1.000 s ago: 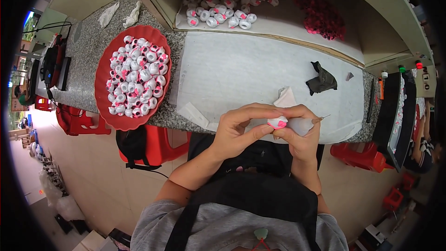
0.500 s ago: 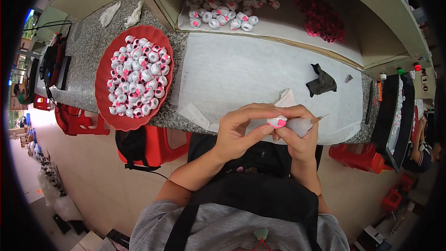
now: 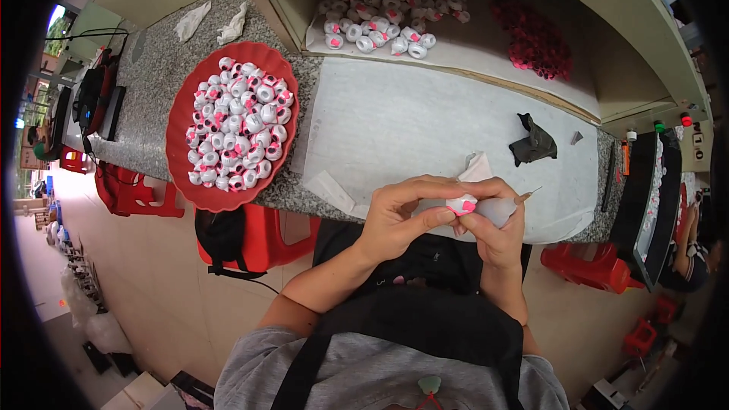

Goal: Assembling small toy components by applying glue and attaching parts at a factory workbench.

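Note:
My left hand [image 3: 400, 216] pinches a small white rounded piece with a pink patch [image 3: 460, 206] between thumb and fingers. On its other side, the thumb and a fingertip of my right hand [image 3: 501, 239] press against the same piece. Tucked in my right hand is a translucent squeeze bottle [image 3: 497, 211], its thin needle tip pointing away to the right. Both hands are over the near edge of a white paper sheet [image 3: 395, 129]. Just beyond them lies a crumpled white tissue [image 3: 477, 168].
A red scalloped bowl [image 3: 177, 137] full of similar white-and-pink pieces stands left. More white pieces [image 3: 380, 34] and a pile of dark pink bits [image 3: 535, 45] lie under the shelf. A black crumpled scrap [image 3: 534, 144] rests on the paper. Red stools [image 3: 262, 239] stand below the counter.
The whole view has shifted a little, so the scene sits slightly further right. Both hands keep nearly the same hold on the white piece and the squeeze bottle.

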The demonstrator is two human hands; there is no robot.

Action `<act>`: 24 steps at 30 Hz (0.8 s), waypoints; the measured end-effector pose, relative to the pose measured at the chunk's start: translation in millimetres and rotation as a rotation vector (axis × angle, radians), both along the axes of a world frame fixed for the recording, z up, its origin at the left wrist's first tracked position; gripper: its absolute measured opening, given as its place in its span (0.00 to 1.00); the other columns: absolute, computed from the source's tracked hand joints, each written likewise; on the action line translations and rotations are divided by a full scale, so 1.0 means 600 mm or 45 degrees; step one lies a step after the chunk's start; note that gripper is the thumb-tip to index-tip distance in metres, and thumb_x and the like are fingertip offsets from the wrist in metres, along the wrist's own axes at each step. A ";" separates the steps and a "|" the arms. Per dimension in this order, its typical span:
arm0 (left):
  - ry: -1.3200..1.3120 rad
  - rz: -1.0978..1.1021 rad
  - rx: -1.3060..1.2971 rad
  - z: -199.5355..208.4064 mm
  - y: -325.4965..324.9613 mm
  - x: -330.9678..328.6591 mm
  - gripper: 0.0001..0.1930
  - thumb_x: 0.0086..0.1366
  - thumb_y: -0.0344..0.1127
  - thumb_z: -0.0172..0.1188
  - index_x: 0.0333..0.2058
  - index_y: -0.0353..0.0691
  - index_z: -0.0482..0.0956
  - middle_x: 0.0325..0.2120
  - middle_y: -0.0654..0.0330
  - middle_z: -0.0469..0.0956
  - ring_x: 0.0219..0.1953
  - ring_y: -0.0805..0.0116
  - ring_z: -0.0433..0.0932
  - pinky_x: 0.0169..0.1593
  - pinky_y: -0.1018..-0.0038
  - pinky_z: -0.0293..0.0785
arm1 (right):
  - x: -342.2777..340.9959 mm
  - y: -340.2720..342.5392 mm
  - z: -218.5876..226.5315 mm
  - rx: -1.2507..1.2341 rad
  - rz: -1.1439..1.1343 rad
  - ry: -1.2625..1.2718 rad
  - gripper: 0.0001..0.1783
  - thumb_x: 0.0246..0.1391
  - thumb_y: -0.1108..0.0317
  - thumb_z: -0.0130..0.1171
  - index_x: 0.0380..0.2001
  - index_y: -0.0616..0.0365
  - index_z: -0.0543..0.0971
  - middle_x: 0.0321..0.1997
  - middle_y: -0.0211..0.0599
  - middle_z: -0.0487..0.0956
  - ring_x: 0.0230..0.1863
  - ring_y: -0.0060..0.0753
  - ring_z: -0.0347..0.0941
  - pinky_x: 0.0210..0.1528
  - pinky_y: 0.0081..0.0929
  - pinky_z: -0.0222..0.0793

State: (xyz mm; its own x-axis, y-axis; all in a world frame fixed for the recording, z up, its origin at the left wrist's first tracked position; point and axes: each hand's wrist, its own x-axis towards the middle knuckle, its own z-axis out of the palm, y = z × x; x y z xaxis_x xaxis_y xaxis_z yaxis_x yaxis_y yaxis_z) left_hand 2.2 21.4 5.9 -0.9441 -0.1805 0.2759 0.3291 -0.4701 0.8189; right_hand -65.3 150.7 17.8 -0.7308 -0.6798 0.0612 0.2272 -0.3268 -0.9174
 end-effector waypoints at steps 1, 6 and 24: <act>-0.042 0.003 0.068 -0.001 0.002 0.003 0.12 0.51 0.20 0.49 0.37 0.31 0.70 0.36 0.50 0.69 0.33 0.66 0.71 0.35 0.74 0.71 | 0.000 -0.001 -0.001 0.036 0.018 -0.031 0.13 0.39 0.79 0.52 0.33 0.67 0.70 0.23 0.37 0.72 0.23 0.21 0.68 0.23 0.14 0.63; -0.092 -0.041 0.246 -0.013 0.003 0.004 0.12 0.51 0.19 0.48 0.38 0.29 0.68 0.35 0.51 0.69 0.34 0.66 0.70 0.36 0.74 0.71 | 0.003 -0.005 0.011 0.127 0.009 -0.148 0.14 0.38 0.79 0.53 0.34 0.66 0.70 0.23 0.35 0.72 0.23 0.19 0.67 0.23 0.13 0.61; -0.149 0.098 -0.074 0.005 0.017 0.013 0.11 0.51 0.22 0.50 0.35 0.33 0.69 0.36 0.54 0.69 0.41 0.67 0.67 0.44 0.74 0.62 | 0.015 0.004 0.005 0.074 -0.151 -0.170 0.16 0.31 0.84 0.51 0.32 0.69 0.69 0.23 0.45 0.72 0.17 0.25 0.66 0.18 0.16 0.61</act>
